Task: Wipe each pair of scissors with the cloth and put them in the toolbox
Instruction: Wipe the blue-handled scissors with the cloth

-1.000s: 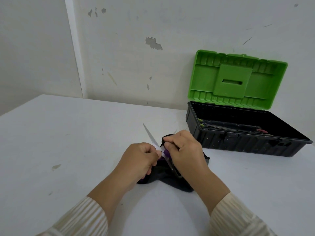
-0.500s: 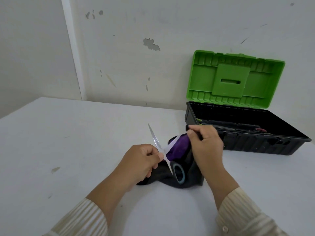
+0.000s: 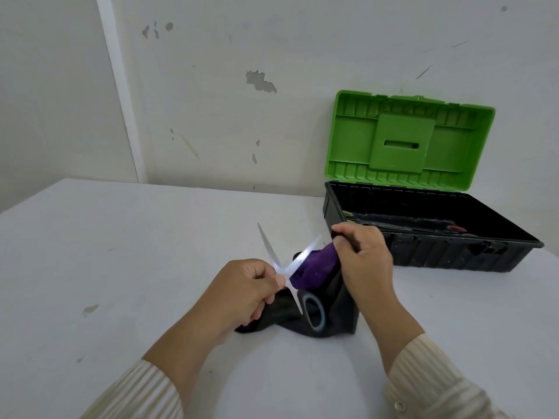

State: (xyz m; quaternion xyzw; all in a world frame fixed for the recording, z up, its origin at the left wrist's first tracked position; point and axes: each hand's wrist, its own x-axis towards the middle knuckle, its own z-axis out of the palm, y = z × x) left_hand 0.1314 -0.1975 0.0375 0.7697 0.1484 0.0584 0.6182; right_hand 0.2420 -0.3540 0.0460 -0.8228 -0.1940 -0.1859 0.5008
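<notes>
In the head view, at lower centre, the left hand point(image 3: 242, 293) gripped the open-bladed scissors point(image 3: 298, 260) while the right hand point(image 3: 364, 261) pinched the cloth point(image 3: 314, 269) up beside one blade, so wiping seemed unfinished, with handled tools, probably other pairs, already lying in the open toolbox point(image 3: 429, 258) at right.

White table point(image 3: 121, 267), small stain point(image 3: 90, 309); scuffed wall point(image 3: 211, 122) behind, paint chip point(image 3: 260, 81), white corner strip point(image 3: 121, 95)

scissors point(image 3: 282, 264) blades are shiny bare metal, cloth point(image 3: 314, 272) looks soft and matt, toolbox point(image 3: 453, 255) is ribbed plastic, table point(image 3: 121, 267) smooth matt white
</notes>
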